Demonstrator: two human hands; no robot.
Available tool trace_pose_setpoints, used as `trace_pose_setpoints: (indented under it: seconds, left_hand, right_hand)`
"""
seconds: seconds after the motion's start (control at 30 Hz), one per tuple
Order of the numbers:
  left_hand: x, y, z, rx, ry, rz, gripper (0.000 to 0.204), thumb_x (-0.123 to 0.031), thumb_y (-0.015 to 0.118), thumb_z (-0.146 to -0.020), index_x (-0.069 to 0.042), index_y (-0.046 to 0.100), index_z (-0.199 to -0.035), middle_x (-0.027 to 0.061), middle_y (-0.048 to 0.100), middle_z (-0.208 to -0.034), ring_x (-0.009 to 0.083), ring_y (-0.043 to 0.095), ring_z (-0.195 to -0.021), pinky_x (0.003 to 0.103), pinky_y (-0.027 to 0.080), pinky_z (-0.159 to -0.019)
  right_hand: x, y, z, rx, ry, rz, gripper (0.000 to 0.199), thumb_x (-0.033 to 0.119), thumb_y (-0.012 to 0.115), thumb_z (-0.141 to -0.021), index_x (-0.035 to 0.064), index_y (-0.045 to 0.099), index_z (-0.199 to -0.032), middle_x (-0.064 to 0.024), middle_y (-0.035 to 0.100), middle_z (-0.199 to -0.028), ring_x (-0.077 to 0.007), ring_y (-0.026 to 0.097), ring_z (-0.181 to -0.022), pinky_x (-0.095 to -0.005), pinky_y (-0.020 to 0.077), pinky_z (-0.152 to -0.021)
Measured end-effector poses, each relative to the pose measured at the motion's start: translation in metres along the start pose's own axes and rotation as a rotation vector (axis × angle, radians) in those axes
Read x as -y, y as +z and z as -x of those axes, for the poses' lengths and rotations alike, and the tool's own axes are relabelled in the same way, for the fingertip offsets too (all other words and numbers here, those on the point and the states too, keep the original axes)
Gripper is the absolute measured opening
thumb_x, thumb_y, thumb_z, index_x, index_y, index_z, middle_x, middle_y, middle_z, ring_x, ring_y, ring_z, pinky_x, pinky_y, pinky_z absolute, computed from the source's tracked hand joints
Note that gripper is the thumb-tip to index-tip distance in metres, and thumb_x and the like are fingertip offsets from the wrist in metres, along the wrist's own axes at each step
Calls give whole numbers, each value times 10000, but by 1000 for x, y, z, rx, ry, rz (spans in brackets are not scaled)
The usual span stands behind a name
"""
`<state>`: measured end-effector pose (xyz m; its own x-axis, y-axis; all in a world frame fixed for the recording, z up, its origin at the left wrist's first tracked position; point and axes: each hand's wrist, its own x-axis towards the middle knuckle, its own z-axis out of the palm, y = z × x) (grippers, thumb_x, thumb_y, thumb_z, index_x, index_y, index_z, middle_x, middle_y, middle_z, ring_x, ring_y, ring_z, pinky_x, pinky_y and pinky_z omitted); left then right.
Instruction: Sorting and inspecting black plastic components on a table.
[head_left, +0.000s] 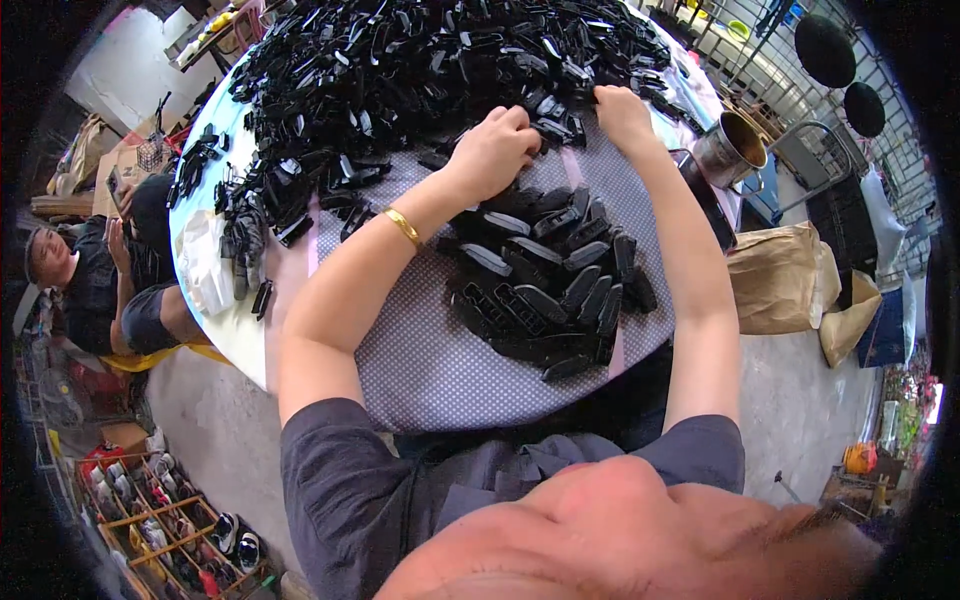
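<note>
1. Black plastic clip-like parts, small and oblong, lie in a huge heap [420, 70] over the far half of the round table [420, 370], which wears a grey dotted cloth.
2. At the far left, a seated person in dark clothes [95, 275] sits beside the table's edge, apart from the work.
3. On the table's left rim, a white plastic bag [205, 265] lies just beside scattered strays of the same black parts.
4. Next comes the left hand [495, 150], a gold bangle [404, 228] on its wrist. Its fingers are curled down into the near edge of the big heap, knuckles up; they seem closed around parts, but what exactly they grip cannot be told.
5. Below and between the two forearms, a smaller pile of the black oblong parts [550, 290] lies flat on the cloth, near the person, many lying side by side.
6. The right hand [622, 112] reaches farther out, resting on the heap's right edge. Its fingers bend down among the parts, hidden from view, so whether they pinch anything cannot be told.
7. Right of that arm, a round metal pot [730, 150] stands at the table's right rim.
8. Farther right, off the table, brown paper sacks [785, 280] stand on the concrete floor, well apart from both hands.
</note>
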<state>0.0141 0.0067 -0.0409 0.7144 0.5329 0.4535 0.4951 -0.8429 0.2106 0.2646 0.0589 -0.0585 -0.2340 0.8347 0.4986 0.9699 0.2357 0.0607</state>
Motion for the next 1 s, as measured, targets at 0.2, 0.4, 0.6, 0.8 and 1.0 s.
trace_pose_setpoints:
  seconds: [0.2, 0.4, 0.6, 0.8, 1.0]
  left_hand:
    - [-2, -1, -2, 0, -33, 38, 251, -103, 643, -699, -59, 613, -944, 92, 545, -997, 271, 498, -928, 342, 427, -839]
    - [-3, -4, -2, 7, -69, -63, 227, -155, 661, -696, -62, 638, -902, 70, 545, -935, 270, 486, -942, 355, 429, -844]
    - [1, -14, -8, -254, -411, 705, 285, -69, 662, -763, 2, 611, -1034, 74, 645, -916, 105, 575, -783, 204, 454, -680]
    - [3, -16, -5, -237, -503, 1109, 330, -63, 629, -805, 9, 564, -1121, 56, 629, -910, 77, 555, -770, 204, 453, -679]
    - [4, -13, -5, -251, -497, 1175, 321, -95, 613, -825, 21, 562, -1120, 63, 631, -941, 86, 569, -788, 209, 468, -706]
  right_hand:
    - [20, -46, 10, 156, 194, -64, 226, 254, 619, -734, 43, 588, -807, -134, 632, -836, -313, 612, -822, -401, 483, -736]
    - [11, -56, 16, 105, 182, -530, 257, 136, 575, -764, 17, 609, -989, -80, 653, -780, -117, 624, -731, -249, 485, -581]
    - [70, -81, 19, 251, 362, -1454, 268, 152, 567, -842, 23, 587, -1075, -72, 644, -892, -130, 628, -782, -227, 506, -614]
    - [90, -73, 25, 178, 357, -1545, 198, 89, 566, -842, -24, 610, -999, -71, 637, -836, -116, 596, -612, -239, 515, -576]
    - [94, -58, 27, -45, 178, -1105, 153, 85, 570, -848, -1, 620, -964, -55, 637, -827, -103, 600, -658, -227, 496, -583]
